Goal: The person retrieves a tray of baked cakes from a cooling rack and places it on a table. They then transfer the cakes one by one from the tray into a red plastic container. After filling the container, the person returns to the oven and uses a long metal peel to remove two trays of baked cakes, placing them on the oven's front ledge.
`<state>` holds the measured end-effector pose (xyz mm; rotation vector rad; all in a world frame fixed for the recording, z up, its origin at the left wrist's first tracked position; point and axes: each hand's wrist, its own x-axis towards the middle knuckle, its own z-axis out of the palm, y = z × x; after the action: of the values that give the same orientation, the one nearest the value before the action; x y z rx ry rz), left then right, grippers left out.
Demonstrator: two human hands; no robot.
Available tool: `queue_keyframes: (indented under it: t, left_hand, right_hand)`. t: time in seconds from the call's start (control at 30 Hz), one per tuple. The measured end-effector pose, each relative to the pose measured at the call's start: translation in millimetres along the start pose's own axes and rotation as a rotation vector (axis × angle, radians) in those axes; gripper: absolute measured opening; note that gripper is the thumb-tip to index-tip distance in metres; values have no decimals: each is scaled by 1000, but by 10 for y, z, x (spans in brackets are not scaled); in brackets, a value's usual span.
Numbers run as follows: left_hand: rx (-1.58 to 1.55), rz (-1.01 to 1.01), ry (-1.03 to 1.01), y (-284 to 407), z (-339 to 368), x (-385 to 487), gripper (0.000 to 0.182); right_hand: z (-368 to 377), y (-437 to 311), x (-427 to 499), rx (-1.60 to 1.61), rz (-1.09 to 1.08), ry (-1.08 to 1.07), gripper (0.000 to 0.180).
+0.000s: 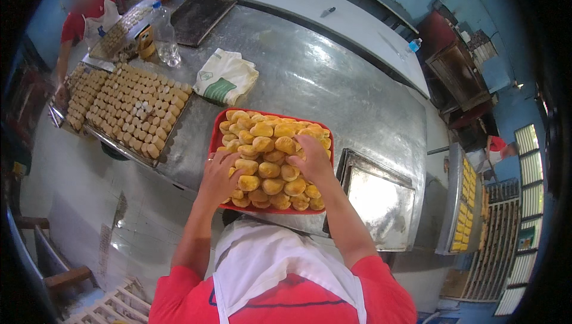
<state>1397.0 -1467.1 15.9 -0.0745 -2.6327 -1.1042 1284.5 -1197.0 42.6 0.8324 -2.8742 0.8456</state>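
A red plastic tray (216, 138) lies before me at the metal table's near edge, heaped with golden baked pastries (269, 170). My left hand (220, 175) rests at the left side of the heap, its fingers spread against the pastries. Over the right side of the pile, my right hand (314, 156) curves with thumb and fingers apart, close against pastries there. Neither hand has a pastry lifted. The pastries under my palms are hidden.
Left on the metal table (295, 78) sits a baking tray of pale dough pieces (138, 109), near a plastic bag (227, 76) and bottle (164, 33). Stacked metal trays (380, 203) lie right. A co-worker (96, 9) stands far left; another person (494, 149) is beyond a tilted tray (451, 199).
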Motion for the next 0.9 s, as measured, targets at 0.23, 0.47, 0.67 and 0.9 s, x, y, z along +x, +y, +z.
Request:
queue_keyframes:
  t: [0.23,0.47,0.67,0.9]
  left_hand:
    - [-120,236,-160,120,249,333,36]
    - [311,420,-257,454,823,568,61]
    - [427,396,-202,771,963,454,61]
    - [-18,486,-479,2123,2092,-682,39]
  right_hand:
    - [-295,-49,-826,34,423,156,50]
    - [-357,-103,-2106,20,609,258,44]
    - [-194,26,-3680,5,817,464,43]
    - [428,25,-5554,69,961,396,44]
